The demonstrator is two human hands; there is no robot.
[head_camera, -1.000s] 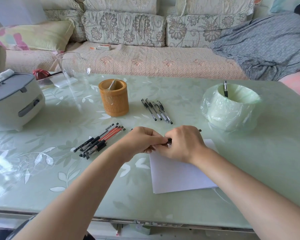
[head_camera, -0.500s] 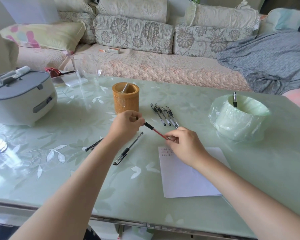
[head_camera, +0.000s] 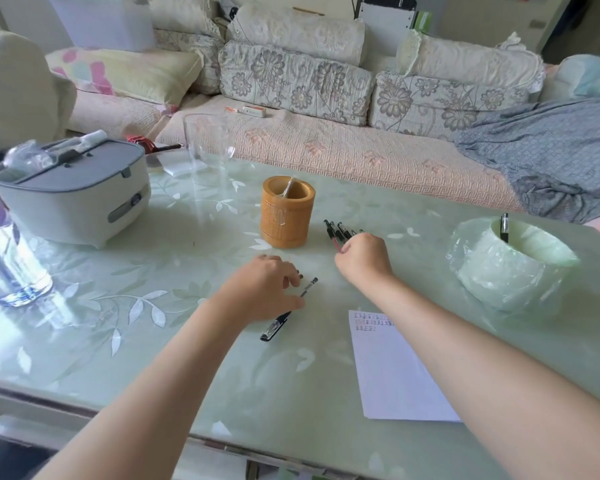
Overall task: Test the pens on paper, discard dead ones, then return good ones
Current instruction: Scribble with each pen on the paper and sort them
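Right hand (head_camera: 364,259): fingers curled, pinching the near end of a red pen (head_camera: 335,242). The pen sits just right of the pen holder (head_camera: 286,216). Its long axis runs from the grip away towards the far side, capped end pointing away, roughly parallel to the row of pens (head_camera: 343,230) it lies against. Judged: a good pen being added to the kept group, so release needs only a small opening of the fingers.

Left hand (head_camera: 264,292): in front of the holder, thumb and fingertips closing on the barrel of a black pen (head_camera: 274,329). This pen lies flat on the table (head_camera: 187,341), on a diagonal from near-left to far-right. The left hand is far nearer to it.

Paper (head_camera: 395,375): further to the near right of the holder, with scribbles at its top corner.

Bin (head_camera: 499,271): well to the right of the holder, one discarded pen (head_camera: 504,226) standing inside.
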